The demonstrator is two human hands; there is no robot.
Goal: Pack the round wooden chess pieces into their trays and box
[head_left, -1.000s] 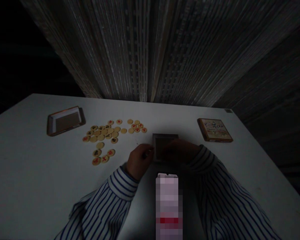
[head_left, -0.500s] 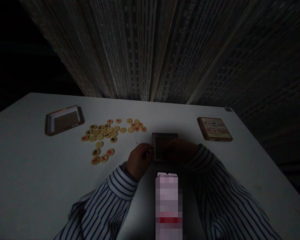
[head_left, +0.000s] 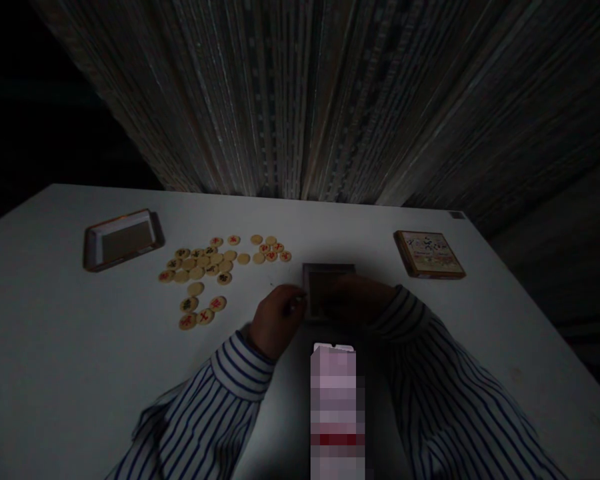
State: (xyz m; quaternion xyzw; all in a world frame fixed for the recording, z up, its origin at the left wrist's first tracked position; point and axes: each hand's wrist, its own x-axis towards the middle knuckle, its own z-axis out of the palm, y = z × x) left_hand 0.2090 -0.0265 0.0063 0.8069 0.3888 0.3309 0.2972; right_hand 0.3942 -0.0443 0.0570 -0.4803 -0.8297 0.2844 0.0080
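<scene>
In front of me on the white table lies a shallow dark open box (head_left: 329,268), its inside in deep shadow. My left hand (head_left: 278,319) is at the box's left edge, with fingers curled and the fingertips pinching its rim. Over the right half of the box reaches my right hand (head_left: 363,297); its fingers dip inside and are lost in the dark, so I cannot see what they touch. To the left lie several round xiangqi pieces (head_left: 197,273), some with red or black characters, some face down.
A phone (head_left: 333,400) with a lit, pixelated screen is just below the box. An open tray-like box half (head_left: 86,250) rests at the far left. On the right sits a printed box lid (head_left: 434,253). Behind the white table (head_left: 80,360) hangs a patterned curtain (head_left: 290,100).
The view has shifted slightly. Both hands stay at the dark box in nearly the same pose, and the pieces lie as before.
</scene>
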